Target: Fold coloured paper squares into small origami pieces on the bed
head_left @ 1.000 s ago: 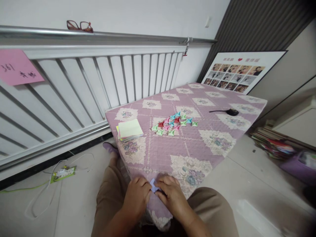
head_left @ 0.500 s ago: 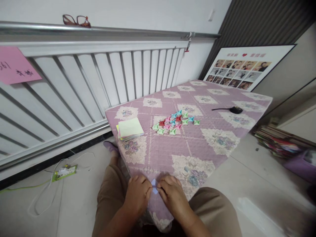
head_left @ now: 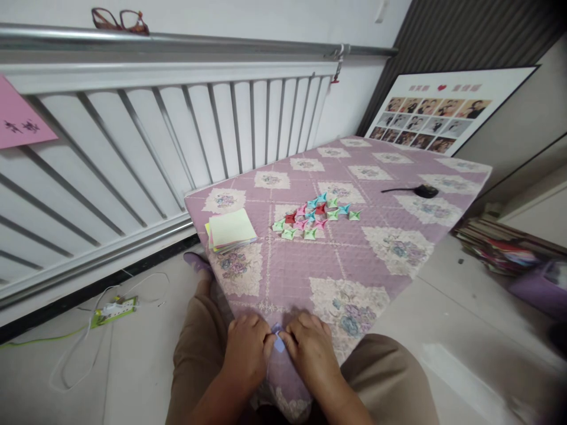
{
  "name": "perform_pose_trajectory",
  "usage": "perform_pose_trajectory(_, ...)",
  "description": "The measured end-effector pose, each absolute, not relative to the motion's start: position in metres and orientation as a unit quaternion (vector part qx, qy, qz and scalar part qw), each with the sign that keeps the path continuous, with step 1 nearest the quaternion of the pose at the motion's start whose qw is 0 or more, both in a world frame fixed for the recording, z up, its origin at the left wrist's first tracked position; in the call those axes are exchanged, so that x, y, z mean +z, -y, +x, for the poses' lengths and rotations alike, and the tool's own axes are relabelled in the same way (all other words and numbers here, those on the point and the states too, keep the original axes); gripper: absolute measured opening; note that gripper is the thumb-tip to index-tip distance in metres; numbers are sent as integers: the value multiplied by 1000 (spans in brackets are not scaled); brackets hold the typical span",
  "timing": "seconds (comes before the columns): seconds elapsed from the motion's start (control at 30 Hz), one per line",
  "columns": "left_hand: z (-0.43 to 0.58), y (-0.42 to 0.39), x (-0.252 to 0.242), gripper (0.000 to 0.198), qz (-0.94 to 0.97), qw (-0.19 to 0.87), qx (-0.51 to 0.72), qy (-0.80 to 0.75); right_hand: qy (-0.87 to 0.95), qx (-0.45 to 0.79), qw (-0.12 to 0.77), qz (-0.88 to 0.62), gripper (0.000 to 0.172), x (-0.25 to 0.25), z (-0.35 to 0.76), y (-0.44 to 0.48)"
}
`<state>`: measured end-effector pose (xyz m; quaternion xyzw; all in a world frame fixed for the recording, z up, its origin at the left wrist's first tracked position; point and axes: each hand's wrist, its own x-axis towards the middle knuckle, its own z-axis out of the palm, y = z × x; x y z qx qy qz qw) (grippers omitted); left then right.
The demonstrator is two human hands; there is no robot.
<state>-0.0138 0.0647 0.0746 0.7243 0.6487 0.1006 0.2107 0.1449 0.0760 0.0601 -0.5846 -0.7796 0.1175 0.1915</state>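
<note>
A small piece of folded blue-violet paper (head_left: pixel 279 344) lies at the near corner of the table, between my two hands. My left hand (head_left: pixel 248 348) grips its left side with thumb and fingers closed. On the other side my right hand (head_left: pixel 310 347) pinches it, thumb pressed toward the middle; the fingers partly cover the paper. Farther up the cloth sits a cluster of several small folded paper pieces (head_left: pixel 310 217) in green, pink, red and blue. A stack of coloured paper sheets (head_left: pixel 233 229), pale yellow on top, rests at the table's left edge.
A purple floral tablecloth (head_left: pixel 301 265) covers the table. A black object with a thin tail (head_left: pixel 425 191) lies at the far right. A white radiator (head_left: pixel 199 130) runs along the left, glasses (head_left: pixel 120 21) on its pipe. A photo board (head_left: pixel 447 112) leans behind; a power strip (head_left: pixel 114 310) is on the floor.
The folds of the blue-violet paper have shifted, and its lower part shows more between my thumbs. Both hands keep their hold at about the same place. The view has tilted slightly.
</note>
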Motion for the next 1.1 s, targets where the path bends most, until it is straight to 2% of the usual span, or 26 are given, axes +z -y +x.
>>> perform_pose_trajectory(0.27, -11, -72, 77, 17, 728, 184, 58, -658, 763, 122, 197, -603, 16, 62, 143, -76)
perform_pose_trajectory(0.67, -16, -84, 84, 13, 726, 224, 30, -649, 756, 122, 190, -614, 18, 60, 144, -80)
perform_pose_trajectory(0.87, -14, -81, 85, 6, 706, 247, 63, -661, 770, 111, 245, -579, 8, 57, 145, -75)
perform_pose_trajectory(1.1, -12, -71, 76, 20, 729, 231, 116, -634, 830, 131, 240, -485, 15, 52, 148, -64)
